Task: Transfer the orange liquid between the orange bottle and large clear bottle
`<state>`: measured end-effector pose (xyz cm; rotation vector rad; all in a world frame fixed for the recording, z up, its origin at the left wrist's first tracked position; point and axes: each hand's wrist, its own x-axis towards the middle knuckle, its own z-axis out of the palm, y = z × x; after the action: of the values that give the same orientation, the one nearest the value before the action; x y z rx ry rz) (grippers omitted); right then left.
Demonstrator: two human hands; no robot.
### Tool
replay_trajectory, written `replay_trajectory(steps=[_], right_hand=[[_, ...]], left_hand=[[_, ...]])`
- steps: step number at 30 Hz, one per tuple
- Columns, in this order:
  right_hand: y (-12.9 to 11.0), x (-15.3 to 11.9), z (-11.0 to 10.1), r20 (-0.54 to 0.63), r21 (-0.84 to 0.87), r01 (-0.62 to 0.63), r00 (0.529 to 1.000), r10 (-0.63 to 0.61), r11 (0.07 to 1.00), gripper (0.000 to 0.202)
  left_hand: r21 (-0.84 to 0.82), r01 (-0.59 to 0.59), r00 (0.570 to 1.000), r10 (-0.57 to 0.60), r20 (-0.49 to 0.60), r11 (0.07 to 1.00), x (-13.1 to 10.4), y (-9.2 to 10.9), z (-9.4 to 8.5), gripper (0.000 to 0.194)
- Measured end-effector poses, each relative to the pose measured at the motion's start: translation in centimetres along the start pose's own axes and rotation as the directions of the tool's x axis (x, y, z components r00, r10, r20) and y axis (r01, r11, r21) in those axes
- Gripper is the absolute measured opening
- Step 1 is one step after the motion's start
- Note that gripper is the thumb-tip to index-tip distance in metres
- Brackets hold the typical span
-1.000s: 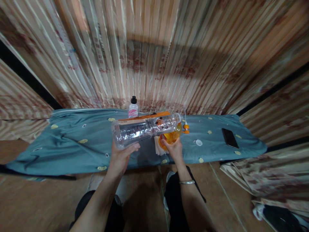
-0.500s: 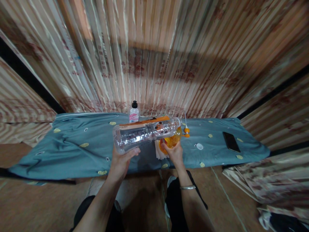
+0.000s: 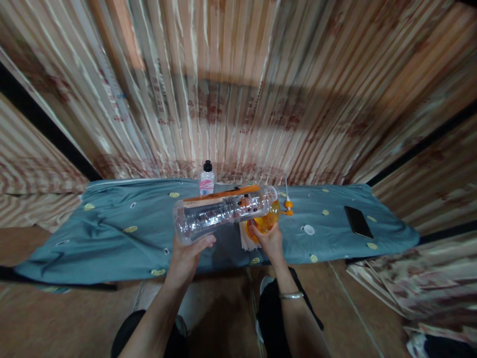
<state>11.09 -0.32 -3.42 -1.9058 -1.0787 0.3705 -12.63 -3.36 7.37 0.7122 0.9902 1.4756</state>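
a: where's everything sitting?

b: my left hand (image 3: 188, 251) cradles the base of the big clear plastic bottle (image 3: 223, 213), lying tilted near the middle of the frame, neck toward the right. fingers curled under it, thumb over the end. my right hand (image 3: 270, 239) grips the small round orange container (image 3: 265, 222) just under the bottle's mouth, fingers wrapped round its lower side.

a: how do you do this well?

b: i'd keep the mouth right over the orange container, tip slowly from the base, and hold the container steady above the teal patterned cloth (image 3: 112, 233) on the worktop. a sudden tilt could spill.
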Motion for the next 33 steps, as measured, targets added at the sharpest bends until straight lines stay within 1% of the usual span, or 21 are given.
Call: replay_trajectory(steps=[3, 8, 14, 18, 21, 25, 28, 33], right_hand=[[-0.19, -0.05, -0.09, 0.005, -0.016, -0.017, 1.0, 0.017, 1.0, 0.081], [-0.28, -0.08, -0.16, 0.014, 0.01, -0.012, 1.0, 0.012, 1.0, 0.082], [-0.04, 0.03, -0.11, 0.004, -0.002, -0.017, 1.0, 0.017, 1.0, 0.081], [0.14, 0.09, 0.0, -0.005, 0.0, -0.021, 1.0, 0.021, 1.0, 0.08], [0.32, 0.09, 0.1, -0.015, -0.009, -0.009, 1.0, 0.009, 1.0, 0.078], [0.54, 0.11, 0.17, -0.023, 0.008, 0.021, 1.0, -0.021, 1.0, 0.074], [0.61, 0.17, 0.18, -0.016, 0.011, 0.017, 1.0, -0.017, 1.0, 0.073], [0.65, 0.2, 0.18, -0.017, 0.017, 0.025, 1.0, -0.024, 1.0, 0.072]], left_hand=[[0.008, -0.008, 1.0, 0.008, 0.011, 1.0, 0.04, -0.04, -0.06, 0.037], [0.008, -0.02, 1.0, 0.02, 0.008, 1.0, -0.04, 0.11, 0.15, 0.035], [-0.001, 0.003, 1.0, -0.003, -0.001, 1.0, -0.1, 0.23, 0.14, 0.041], [0.003, -0.001, 1.0, 0.001, -0.008, 1.0, -0.04, 0.07, 0.09, 0.038], [0.004, -0.011, 1.0, 0.011, -0.026, 1.0, -0.04, 0.07, 0.21, 0.037], [0.005, -0.017, 1.0, 0.018, -0.019, 1.0, -0.08, 0.14, 0.37, 0.036], [-0.004, -0.023, 0.999, 0.022, -0.023, 1.0, -0.08, 0.13, 0.36, 0.039], [-0.004, -0.007, 0.999, 0.007, -0.036, 1.0, -0.08, 0.13, 0.39, 0.048]])
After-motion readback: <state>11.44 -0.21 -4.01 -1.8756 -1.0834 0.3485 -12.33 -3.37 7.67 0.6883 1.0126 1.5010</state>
